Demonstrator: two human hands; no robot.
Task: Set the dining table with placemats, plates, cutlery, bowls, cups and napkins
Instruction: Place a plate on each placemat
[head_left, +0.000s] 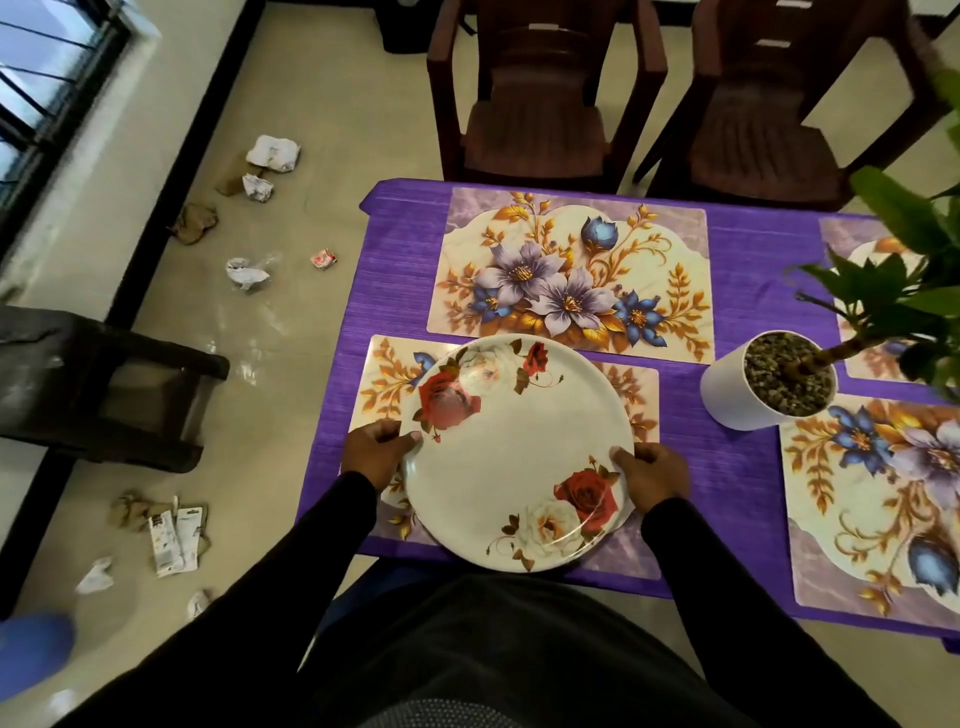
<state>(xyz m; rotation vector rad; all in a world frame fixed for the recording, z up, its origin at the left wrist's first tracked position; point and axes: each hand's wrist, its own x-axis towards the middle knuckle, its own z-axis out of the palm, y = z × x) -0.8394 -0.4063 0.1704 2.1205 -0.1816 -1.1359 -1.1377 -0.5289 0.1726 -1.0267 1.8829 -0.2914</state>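
A large white plate (511, 457) with red and white roses is over the near floral placemat (631, 400) on the purple table (395, 280). My left hand (376, 454) grips the plate's left rim and my right hand (652, 475) grips its right rim. Whether the plate rests on the mat or hovers just above it I cannot tell. A second floral placemat (571, 270) lies bare at the far side. Two more placemats (872, 509) (857, 249) lie to the right, with no plates on them.
A white pot (737, 395) with a green plant stands right of the plate. Two brown chairs (540, 98) (779, 104) face the table's far edge. A dark stool (104, 384) and scattered crumpled paper (272, 153) are on the floor at left.
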